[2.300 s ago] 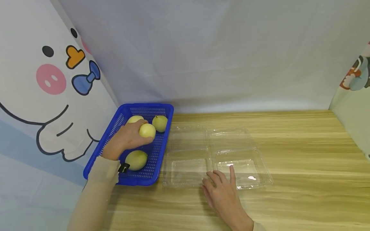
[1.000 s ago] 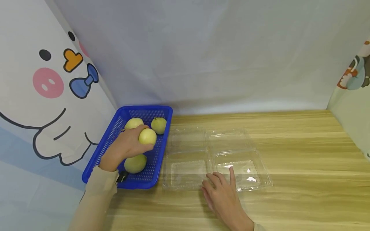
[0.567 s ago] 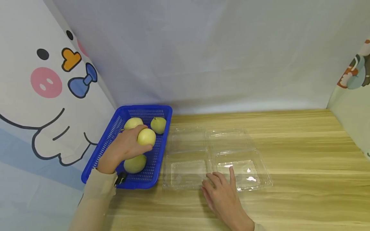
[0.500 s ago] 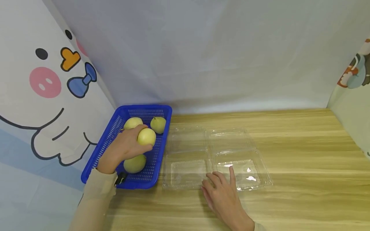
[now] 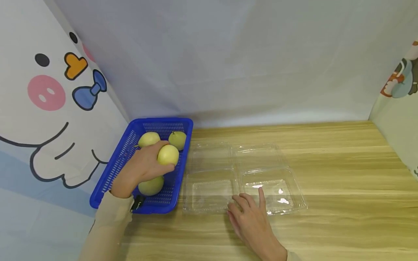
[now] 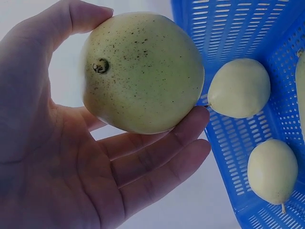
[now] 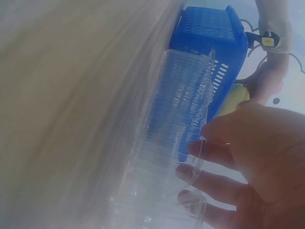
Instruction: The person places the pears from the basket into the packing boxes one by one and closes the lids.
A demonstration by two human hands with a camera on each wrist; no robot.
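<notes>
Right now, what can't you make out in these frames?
- Near pear in the blue basket: head view, its top is covered by the left hand holding another pear.
- Clear clamshell tray: right wrist view is motion-blurred, so its compartments smear together.
- Right hand: head view shows only its back; how the fingertips meet the tray's edge is hidden.
- Left wrist view: basket cut off by the frame's edges.

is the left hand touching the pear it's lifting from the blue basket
Touching. The left wrist view shows the pear cradled in the left hand, thumb over its top and fingers curled beneath, with no gap. The basket lies behind.
</notes>
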